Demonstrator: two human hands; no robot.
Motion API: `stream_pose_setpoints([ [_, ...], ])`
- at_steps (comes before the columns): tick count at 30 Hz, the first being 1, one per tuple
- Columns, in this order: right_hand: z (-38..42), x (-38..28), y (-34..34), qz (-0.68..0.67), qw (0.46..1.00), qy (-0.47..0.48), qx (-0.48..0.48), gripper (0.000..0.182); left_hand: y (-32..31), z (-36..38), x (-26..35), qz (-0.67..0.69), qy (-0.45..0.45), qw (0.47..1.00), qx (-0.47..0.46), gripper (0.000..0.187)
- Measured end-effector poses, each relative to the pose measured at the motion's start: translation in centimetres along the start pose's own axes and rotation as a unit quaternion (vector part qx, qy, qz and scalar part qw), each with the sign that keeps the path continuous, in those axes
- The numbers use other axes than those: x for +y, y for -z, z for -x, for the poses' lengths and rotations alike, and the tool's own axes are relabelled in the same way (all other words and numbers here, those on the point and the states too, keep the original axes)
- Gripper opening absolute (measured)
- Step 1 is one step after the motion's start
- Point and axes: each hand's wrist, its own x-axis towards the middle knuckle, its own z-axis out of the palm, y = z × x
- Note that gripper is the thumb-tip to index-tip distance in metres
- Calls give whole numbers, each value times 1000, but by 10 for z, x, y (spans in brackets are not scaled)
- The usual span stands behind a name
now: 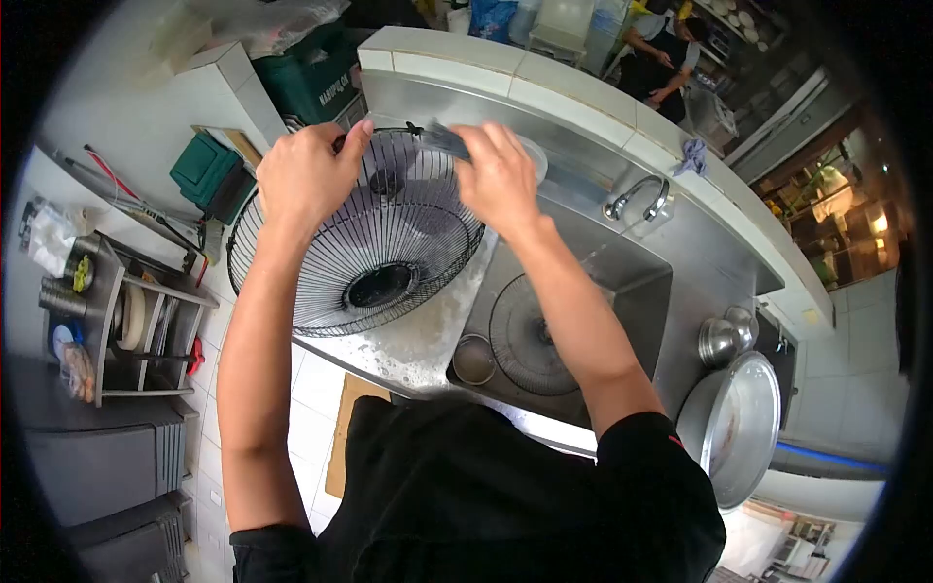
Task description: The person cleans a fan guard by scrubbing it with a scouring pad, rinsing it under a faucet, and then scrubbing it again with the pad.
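Note:
A black wire fan guard (321, 257) stands tilted on the wet steel drainboard (413, 345), left of the sink. My left hand (309, 175) is closed round its upper rim. In my right hand (498, 180) is a dark grey brush-like tool (445, 140), held by the rim's upper right and partly smeared by motion. Another round wire guard (520, 335) lies in the steel sink (637, 282), beside a small metal bowl (474, 360).
A faucet (641, 202) rises behind the sink. On the right are metal pots (721, 340) and a large metal basin (743, 428). A tiled ledge (544, 78) runs behind. Shelves (146, 330) stand at left. Beyond the ledge is another person (661, 63).

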Motion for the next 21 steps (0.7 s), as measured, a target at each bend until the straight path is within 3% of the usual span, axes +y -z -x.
stream_pose_setpoints([
  [2,-7,-22,9,-8,1000,10,9,39,-3,4,4,10,-6,1000,-2,61],
  [7,10,8,5,41,998,-28,-41,38,5,4,-1,22,23,999,-9,60],
  [9,10,3,3,15,999,-41,-14,38,4,-2,2,12,10,1000,5,59],
  [10,0,-12,7,-8,1000,-4,25,38,3,0,6,3,-5,1000,4,59],
  [17,17,20,-7,25,997,-59,-43,35,4,4,-6,25,11,1000,-5,57],
  [21,-15,-32,10,19,999,-24,-29,35,0,5,-1,16,-11,1000,-11,57],
])
